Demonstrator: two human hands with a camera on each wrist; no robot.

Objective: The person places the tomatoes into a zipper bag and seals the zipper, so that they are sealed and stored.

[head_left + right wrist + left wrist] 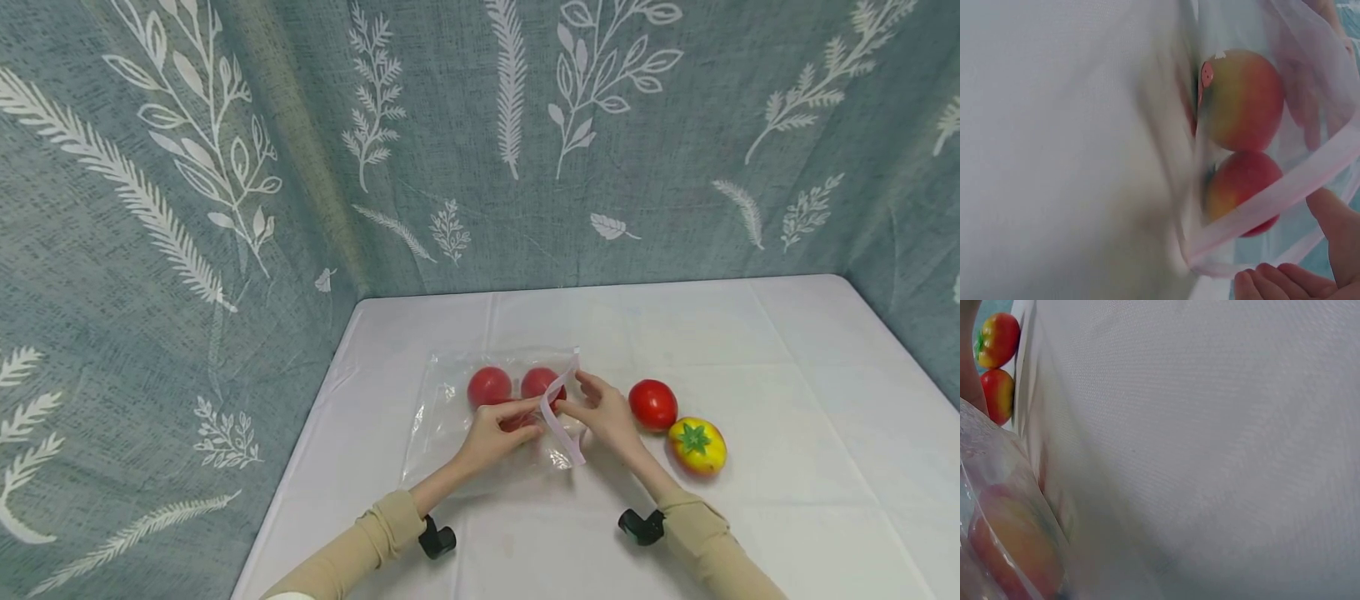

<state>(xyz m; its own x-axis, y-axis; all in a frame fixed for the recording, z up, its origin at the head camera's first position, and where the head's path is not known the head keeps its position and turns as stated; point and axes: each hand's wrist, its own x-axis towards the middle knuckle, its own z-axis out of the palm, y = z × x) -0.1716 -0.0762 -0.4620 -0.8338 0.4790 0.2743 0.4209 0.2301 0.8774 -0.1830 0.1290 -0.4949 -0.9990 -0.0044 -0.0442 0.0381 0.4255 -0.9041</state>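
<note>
A clear zip bag (442,425) lies on the table with two red round fruits (489,387) showing through its plastic. Its pale zip strip (557,425) bows apart at the mouth, on the right side. My left hand (487,435) holds the plastic near the mouth from the left, thumb and forefinger by the strip. My right hand (609,417) is at the mouth from the right, touching the strip, and in the right wrist view its thumb (1335,225) stands apart from its fingers. The bagged fruits (1244,100) look red and yellow there.
Right of my right hand lie a red fruit (653,405) and a yellow one with a green star-shaped top (697,446), close together. A white cloth covers the table (810,383). Blue-green leaf-patterned curtains (465,167) hang behind it and at both sides.
</note>
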